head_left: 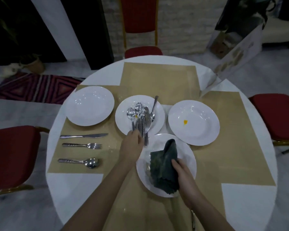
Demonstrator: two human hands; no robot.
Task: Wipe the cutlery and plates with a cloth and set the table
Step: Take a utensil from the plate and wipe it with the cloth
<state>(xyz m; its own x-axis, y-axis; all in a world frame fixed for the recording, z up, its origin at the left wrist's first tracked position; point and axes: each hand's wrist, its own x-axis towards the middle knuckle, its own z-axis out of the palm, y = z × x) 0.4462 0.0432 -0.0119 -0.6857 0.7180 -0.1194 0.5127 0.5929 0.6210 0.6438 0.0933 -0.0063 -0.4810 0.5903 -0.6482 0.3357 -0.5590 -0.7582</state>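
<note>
On the left of the round table (70, 189), a white plate (89, 105) sits on a tan placemat (112, 157), and nearer the camera a knife (83, 135), a fork (82, 145) and a spoon (79, 162) lie side by side, well apart from each other. In the middle, a second plate (123, 114) carries a heap of cutlery (141, 116); the left hand (132, 145) reaches to its near rim with fingers curled around the handles. Just beside it, nearest the camera, a third plate (187, 154) lies under a dark green cloth (164, 165), which the right hand (184, 177) grips at its right edge. To the right, a fourth plate (193, 122) shows a small yellow spot (185, 122) near its centre. Red chairs (277, 114) stand around the table
</note>
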